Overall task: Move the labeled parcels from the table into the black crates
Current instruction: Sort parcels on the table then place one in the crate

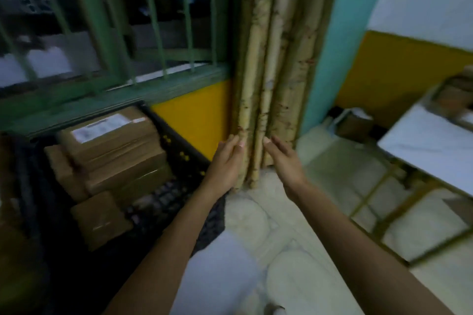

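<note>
Reaching forward side by side, the left hand [225, 162] and right hand [284, 161] hold nothing, their fingers [234, 142] straight and close together, near the foot of a patterned curtain [271, 59]. Brown labeled parcels [115, 151] lie stacked inside the black crate [179, 153] at the left, below a green barred window [115, 20]. A white-topped counter [430, 146] stands at the right, well apart from the crate.

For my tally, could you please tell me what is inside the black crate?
Several brown cardboard parcels, stacked; the top parcel bears a white label. Bare floor of the black crate shows beside them. Whatever lies beneath the stack is covered.
</note>
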Demonstrator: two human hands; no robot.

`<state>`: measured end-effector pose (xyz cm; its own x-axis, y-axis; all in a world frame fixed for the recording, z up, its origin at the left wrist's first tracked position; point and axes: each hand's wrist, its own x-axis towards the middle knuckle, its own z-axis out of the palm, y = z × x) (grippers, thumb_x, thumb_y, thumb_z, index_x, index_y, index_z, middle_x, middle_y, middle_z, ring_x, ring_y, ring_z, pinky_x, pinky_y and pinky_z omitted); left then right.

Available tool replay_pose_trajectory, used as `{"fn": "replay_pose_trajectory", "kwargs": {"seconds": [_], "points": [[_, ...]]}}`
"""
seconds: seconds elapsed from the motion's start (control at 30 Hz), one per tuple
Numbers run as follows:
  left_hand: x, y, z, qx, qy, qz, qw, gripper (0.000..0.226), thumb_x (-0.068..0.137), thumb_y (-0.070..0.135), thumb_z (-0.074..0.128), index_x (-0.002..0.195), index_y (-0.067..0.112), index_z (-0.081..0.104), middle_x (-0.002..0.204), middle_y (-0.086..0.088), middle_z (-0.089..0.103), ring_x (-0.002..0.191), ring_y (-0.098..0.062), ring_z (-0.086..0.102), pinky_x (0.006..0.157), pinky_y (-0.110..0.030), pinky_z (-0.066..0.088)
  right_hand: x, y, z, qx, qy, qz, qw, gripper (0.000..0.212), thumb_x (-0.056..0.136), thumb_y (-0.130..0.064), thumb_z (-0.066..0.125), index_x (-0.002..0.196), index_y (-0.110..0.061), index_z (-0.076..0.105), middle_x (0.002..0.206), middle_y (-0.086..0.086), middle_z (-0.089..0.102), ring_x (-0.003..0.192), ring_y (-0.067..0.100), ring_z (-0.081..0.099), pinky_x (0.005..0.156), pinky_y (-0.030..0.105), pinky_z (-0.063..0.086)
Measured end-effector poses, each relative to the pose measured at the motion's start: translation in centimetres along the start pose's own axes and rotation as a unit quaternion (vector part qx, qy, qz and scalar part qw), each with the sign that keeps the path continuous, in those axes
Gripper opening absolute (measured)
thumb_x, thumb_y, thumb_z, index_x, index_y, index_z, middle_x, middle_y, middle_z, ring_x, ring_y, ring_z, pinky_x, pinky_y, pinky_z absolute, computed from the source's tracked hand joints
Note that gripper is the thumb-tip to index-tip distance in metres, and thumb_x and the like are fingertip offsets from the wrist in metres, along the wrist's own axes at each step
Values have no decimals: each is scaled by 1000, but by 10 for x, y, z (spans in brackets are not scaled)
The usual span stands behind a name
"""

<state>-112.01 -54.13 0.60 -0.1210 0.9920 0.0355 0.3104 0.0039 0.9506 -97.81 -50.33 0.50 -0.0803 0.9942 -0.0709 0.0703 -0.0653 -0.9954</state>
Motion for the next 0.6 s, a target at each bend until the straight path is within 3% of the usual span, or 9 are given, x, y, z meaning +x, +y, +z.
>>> {"fn": "replay_pose_trajectory", "kwargs": {"seconds": [0.1, 0.2, 0.3, 0.37, 0.47, 0.6], "points": [[5, 19, 58, -43, -74, 13, 996, 53, 97, 50, 37, 144, 26, 39, 149, 9, 38, 133, -3, 34, 110, -26, 27, -15, 8, -69, 19, 90, 4, 996, 59, 92, -44, 59, 143, -17, 45, 147, -1, 45, 121, 5, 45, 95, 22, 32], [10, 33, 119, -57, -128, 27, 990, 49, 98, 45, 41, 140, 21, 47, 141, 8, 47, 128, -1, 39, 108, -20, 29, -33, 20, -135, 33, 170, 18, 985, 58, 92, -45, 58, 141, -16, 47, 146, -1, 47, 126, 11, 45, 99, 26, 33], [13, 48, 181, -42, -173, 37, 983, 48, 98, 44, 41, 138, 19, 49, 130, 13, 50, 115, 5, 40, 87, -2, 28, -56, 36, -193, 38, 229, 37, 972, 58, 92, -49, 55, 141, -18, 46, 146, -2, 46, 129, 12, 42, 101, 29, 33], [14, 59, 224, -38, -213, 41, 976, 49, 98, 45, 41, 138, 19, 49, 128, 15, 49, 113, 6, 39, 88, -6, 27, -71, 46, -232, 40, 264, 49, 962, 56, 93, -49, 53, 139, -18, 49, 143, 0, 48, 129, 14, 43, 100, 30, 34], [15, 79, 294, -46, -269, 58, 960, 49, 98, 44, 41, 138, 17, 48, 140, 5, 50, 116, 4, 40, 93, -14, 28, -86, 55, -296, 51, 312, 60, 947, 46, 94, -48, 51, 129, -18, 55, 134, 3, 54, 130, 20, 45, 106, 36, 35], [8, 106, 392, -52, -312, 55, 947, 52, 99, 47, 37, 141, 19, 44, 144, 4, 46, 119, 2, 37, 96, -18, 27, -99, 62, -392, 53, 353, 50, 933, 50, 96, -44, 51, 136, -15, 51, 139, 4, 51, 122, 15, 48, 105, 34, 36]]}}
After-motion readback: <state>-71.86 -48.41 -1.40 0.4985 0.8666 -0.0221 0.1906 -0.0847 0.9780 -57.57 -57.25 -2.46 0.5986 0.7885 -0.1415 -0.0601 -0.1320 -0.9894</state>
